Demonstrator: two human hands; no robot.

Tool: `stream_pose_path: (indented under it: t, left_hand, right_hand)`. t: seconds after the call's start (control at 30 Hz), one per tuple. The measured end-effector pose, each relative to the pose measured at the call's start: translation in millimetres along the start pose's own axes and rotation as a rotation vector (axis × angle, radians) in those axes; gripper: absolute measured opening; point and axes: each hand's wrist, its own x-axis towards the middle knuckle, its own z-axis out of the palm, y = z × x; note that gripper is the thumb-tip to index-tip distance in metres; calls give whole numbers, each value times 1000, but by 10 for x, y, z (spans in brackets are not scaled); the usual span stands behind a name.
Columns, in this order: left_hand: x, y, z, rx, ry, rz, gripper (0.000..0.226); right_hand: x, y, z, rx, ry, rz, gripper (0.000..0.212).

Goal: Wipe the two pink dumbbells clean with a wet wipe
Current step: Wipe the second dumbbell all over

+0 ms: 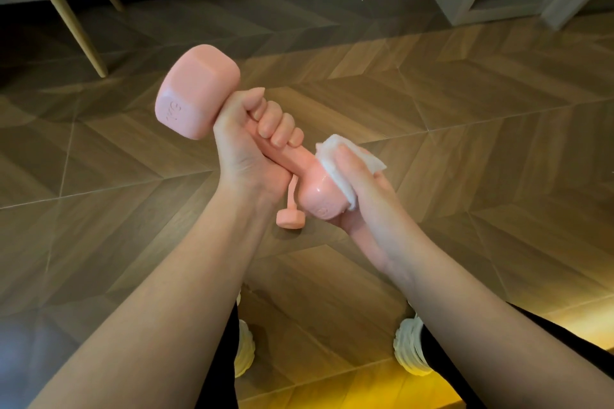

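- Left hand point(252, 143) has its fingers wrapped tight round the dumbbell point(196, 96) by the handle, up off the floor point(465, 109).
- Right hand point(362, 189) cups the dumbbell's lower head, fingers curled over the wipe point(335, 156).
- Other dumbbell point(289, 218) lies on the floor right under it.
- Tip imo: twist the handle so the wipe hits every face, edges too.

Embossed txt on dumbbell point(196, 93), illegible
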Motion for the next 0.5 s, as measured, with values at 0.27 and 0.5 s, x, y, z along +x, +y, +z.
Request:
stream_pose_path:
  t: [0.27,0.5]
  left_hand:
    - [25,-37,-40,-9,140,-3,35]
    - [68,-81,-42,-18,247,-48,36]
  right_hand:
    - [-16,-18,-61,74,-149,42,55]
    - [46,81,4,-120,135,-64,34]
